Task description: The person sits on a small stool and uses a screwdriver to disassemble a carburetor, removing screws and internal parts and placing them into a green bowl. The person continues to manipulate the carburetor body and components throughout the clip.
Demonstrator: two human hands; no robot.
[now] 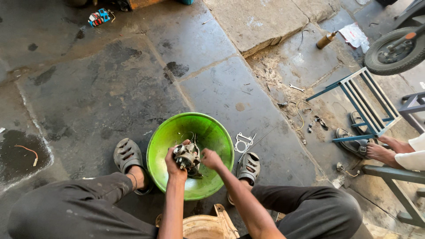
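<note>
Head view: two bare hands work a grimy metal engine part over a green basin.

Fingers of the left hand [173, 163] wrap closed around the greasy grey metal engine part [187, 156], holding it above the round green plastic basin [164, 132]; the right hand [210, 159] is curled in a loose fist just beside the part, touching its edge. Grey perforated clogs [127, 154] flank the basin on the stained stone floor [102, 88]. A flat metal gasket [243, 142] lies near the right foot; a blue metal stool frame [361, 104] stands well apart.
</note>
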